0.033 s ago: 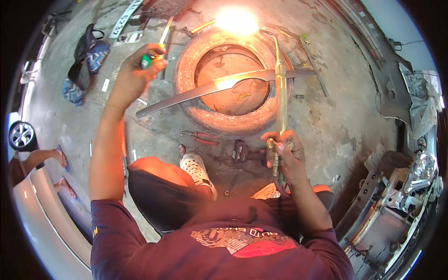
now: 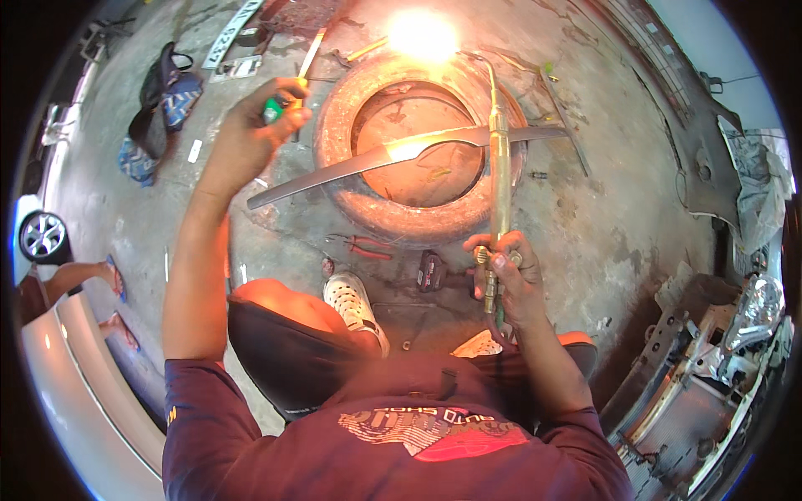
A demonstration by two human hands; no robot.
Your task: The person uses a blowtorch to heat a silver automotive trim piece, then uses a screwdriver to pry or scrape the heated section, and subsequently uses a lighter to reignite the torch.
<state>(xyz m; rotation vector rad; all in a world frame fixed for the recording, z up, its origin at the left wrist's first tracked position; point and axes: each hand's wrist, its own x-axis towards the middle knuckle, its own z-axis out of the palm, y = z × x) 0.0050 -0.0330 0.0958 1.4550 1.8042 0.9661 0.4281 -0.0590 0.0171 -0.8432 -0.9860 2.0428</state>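
Observation:
My right hand [image 2: 511, 265] grips the valve end of a brass gas torch [image 2: 499, 167], whose hose runs down by my wrist. Its bent tip points up and left at a blinding glare [image 2: 422, 35], which hides what is there. A closed left hand [image 2: 261, 134], raised left of the tyre, holds a green-handled tool [image 2: 274, 109] with a straight, bright shaft pointing away; its exact kind is unclear. Flat on the floor lies a worn tyre [image 2: 334, 171], lit orange. Across it rests a long, curved grey trim strip [image 2: 313, 179], partly hidden behind the torch.
Red-handled pliers [image 2: 368, 248] and a cordless power tool [image 2: 430, 272] lie before my feet. Dark blue-patterned cloth items [image 2: 159, 113] and a plate [image 2: 231, 33] are at far left. Another person's legs [image 2: 75, 284] show beside a silver car [image 2: 83, 376]. Dismantled car parts [image 2: 702, 376] stand right.
My left hand and the green-handled tool have shifted slightly right. The view has moved a little; the torch, strip and tyre keep about the same arrangement.

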